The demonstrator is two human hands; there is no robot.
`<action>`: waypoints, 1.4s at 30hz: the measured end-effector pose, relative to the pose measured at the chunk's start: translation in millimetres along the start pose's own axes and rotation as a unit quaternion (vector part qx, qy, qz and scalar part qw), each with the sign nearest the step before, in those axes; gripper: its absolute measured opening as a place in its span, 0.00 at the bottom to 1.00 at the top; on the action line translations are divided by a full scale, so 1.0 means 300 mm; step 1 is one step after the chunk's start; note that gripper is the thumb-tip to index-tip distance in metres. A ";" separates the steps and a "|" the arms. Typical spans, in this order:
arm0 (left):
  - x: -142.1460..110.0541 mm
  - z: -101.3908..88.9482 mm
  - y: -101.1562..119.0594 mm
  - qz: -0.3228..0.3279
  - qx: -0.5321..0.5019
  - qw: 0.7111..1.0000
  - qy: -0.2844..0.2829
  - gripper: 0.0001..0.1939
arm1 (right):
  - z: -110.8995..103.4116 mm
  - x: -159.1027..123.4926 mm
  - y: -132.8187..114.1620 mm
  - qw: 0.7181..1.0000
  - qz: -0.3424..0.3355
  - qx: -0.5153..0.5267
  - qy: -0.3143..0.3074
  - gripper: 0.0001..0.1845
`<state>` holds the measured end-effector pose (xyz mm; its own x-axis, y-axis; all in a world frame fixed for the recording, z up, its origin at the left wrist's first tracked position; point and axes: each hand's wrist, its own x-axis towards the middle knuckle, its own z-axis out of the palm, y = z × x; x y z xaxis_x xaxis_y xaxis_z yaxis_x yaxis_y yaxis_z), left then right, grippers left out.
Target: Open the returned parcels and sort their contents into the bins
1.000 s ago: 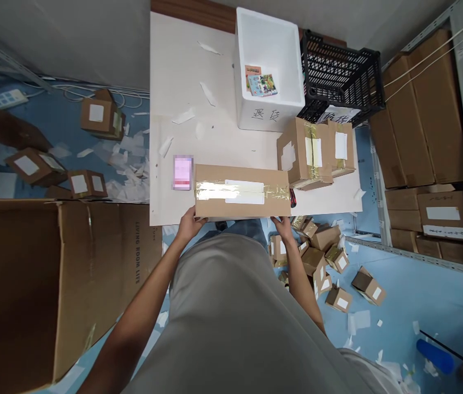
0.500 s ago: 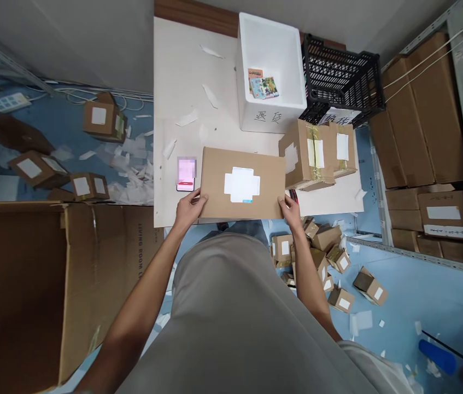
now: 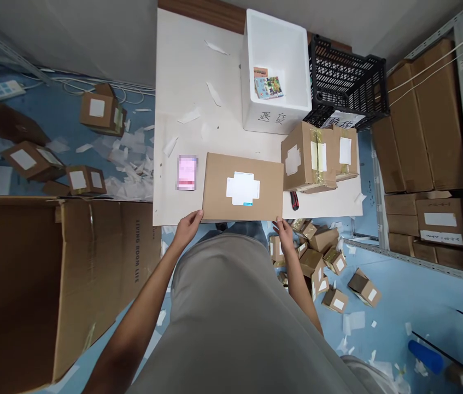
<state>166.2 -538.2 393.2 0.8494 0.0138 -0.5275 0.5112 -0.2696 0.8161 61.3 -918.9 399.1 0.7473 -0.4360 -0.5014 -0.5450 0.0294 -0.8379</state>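
Observation:
A flat cardboard box [image 3: 218,202] with a white cross-shaped label [image 3: 242,186] lies at the front edge of the white table. My left hand [image 3: 187,229] is closed on its near left corner, thumb and fingers pinching the edge. At the near right corner, my right hand [image 3: 284,234] grips the edge with its fingertips; its lower fingers are partly hidden. A phone with a pink, blurred screen [image 3: 187,173] lies left of the box. To the right is a red and black box cutter [image 3: 294,201], beside taped cartons [image 3: 303,178].
Behind the box stand a white bin [image 3: 270,119] holding small colourful packets and a black crate [image 3: 348,82]. Paper scraps [image 3: 190,116] litter the table [image 3: 177,71]. A large open carton [image 3: 104,262] is at left; small boxes [image 3: 333,300] lie on the floor at right.
The cardboard box has settled slightly lower. Both hands have slid toward its near corners, the right one downward and inward, uncovering the box cutter.

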 end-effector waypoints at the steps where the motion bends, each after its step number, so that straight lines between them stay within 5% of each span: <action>1: -0.015 0.002 0.019 0.012 0.018 1.000 0.004 0.46 | -0.003 -0.001 0.003 1.000 0.008 0.020 0.000 0.40; 6: -0.112 0.013 0.163 0.060 0.067 0.996 0.002 0.40 | -0.072 0.036 0.010 0.997 0.035 0.068 0.005 0.38; 12: -0.260 0.063 0.317 0.127 0.070 0.985 -0.098 0.37 | -0.148 0.099 0.007 0.992 0.078 0.094 0.033 0.39; 20: -0.297 0.085 0.343 0.165 0.169 0.967 -0.095 0.34 | -0.149 0.121 -0.012 0.989 0.100 0.090 0.055 0.33; 27: -0.216 0.046 0.219 0.106 0.275 0.955 -0.028 0.40 | -0.090 0.059 -0.018 0.999 0.034 0.030 0.020 0.39; 31: -0.120 0.008 0.090 0.064 0.174 0.982 -0.040 0.36 | -0.005 0.021 -0.030 1.000 -0.004 -0.019 0.022 0.40; 37: -0.044 -0.073 -0.044 0.018 -0.043 0.997 -0.064 0.50 | 0.086 -0.109 -0.149 0.990 -0.082 -0.115 0.030 0.38; 42: -0.026 -0.220 -0.136 -0.078 -0.087 0.993 0.006 0.47 | 0.175 -0.302 -0.302 0.953 -0.198 -0.229 0.003 0.32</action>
<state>147.3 -463.7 379.5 0.7597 0.0544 -0.6480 0.6500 -0.0932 0.7542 62.9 -834.8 509.1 0.9275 -0.3361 -0.1633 -0.3303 -0.5329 -0.7791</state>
